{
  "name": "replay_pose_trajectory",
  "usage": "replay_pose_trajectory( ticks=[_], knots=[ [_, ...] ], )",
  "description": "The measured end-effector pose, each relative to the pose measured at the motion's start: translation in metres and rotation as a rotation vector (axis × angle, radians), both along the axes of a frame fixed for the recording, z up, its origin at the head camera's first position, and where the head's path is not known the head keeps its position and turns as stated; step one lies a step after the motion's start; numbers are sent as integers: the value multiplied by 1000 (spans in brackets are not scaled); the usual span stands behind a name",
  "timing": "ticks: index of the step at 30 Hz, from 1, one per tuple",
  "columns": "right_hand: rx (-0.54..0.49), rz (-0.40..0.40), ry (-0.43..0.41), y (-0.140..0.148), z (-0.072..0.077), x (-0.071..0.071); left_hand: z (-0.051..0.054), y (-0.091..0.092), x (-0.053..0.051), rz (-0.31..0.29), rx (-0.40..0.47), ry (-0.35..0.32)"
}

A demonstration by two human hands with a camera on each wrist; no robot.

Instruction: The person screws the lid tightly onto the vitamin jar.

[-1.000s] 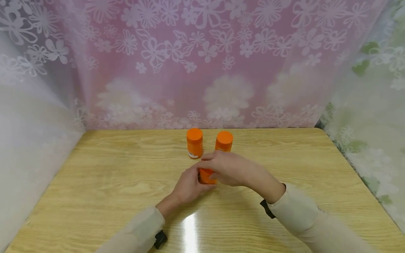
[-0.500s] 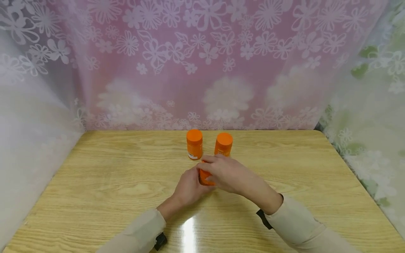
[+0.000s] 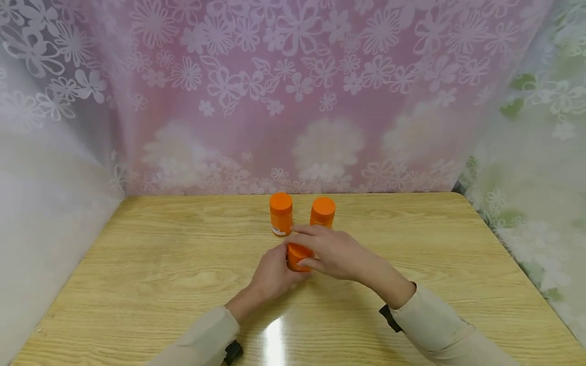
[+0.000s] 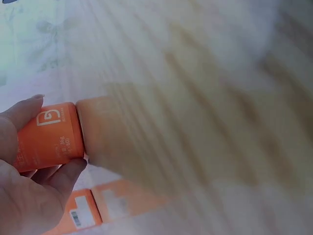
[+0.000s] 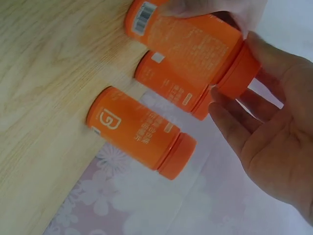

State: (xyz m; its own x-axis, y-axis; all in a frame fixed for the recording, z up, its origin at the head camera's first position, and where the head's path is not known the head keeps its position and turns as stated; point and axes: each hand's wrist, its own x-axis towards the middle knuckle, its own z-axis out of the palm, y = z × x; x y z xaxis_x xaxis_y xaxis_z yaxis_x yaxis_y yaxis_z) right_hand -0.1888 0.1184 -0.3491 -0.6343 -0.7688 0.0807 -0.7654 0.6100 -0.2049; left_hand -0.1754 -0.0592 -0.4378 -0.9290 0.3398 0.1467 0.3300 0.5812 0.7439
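Note:
An orange pill bottle with an orange screw lid stands on the table between both hands. My left hand grips its body, thumb on one side and fingers on the other, as the left wrist view shows. From the other side my right hand holds the lid between thumb and fingers, covering part of it in the head view. The lid sits on the bottle. Two similar orange bottles, a left one and a right one, stand upright just behind, lids on; my right hand hides the right one's lower part.
The wooden table ends at a pink flowered curtain behind the bottles. Pale curtains hang along its left and right sides. A bright reflection lies on the tabletop near the front.
My right hand's fingers have shifted about the lid, while my left hand stays round the bottle. The head view has tilted slightly upward. The two rear bottles stay in place.

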Motion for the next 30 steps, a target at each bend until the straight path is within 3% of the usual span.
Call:
replay_pose_trajectory(
  ticks=[6,12,17,22,30],
  knots=[
    [-56,-50,35,12,5,-1,9,-19,-2,25,81,-49],
    [-59,-129,115,36,12,-7,25,-48,-5,155,106,-48],
    [9,-234,197,64,10,-15,35,-73,-13,232,97,-39],
    [65,-327,210,93,-2,-18,34,-91,-27,275,54,-13],
    [129,-426,155,123,-24,-14,18,-107,-47,334,-13,-48]
  ],
)
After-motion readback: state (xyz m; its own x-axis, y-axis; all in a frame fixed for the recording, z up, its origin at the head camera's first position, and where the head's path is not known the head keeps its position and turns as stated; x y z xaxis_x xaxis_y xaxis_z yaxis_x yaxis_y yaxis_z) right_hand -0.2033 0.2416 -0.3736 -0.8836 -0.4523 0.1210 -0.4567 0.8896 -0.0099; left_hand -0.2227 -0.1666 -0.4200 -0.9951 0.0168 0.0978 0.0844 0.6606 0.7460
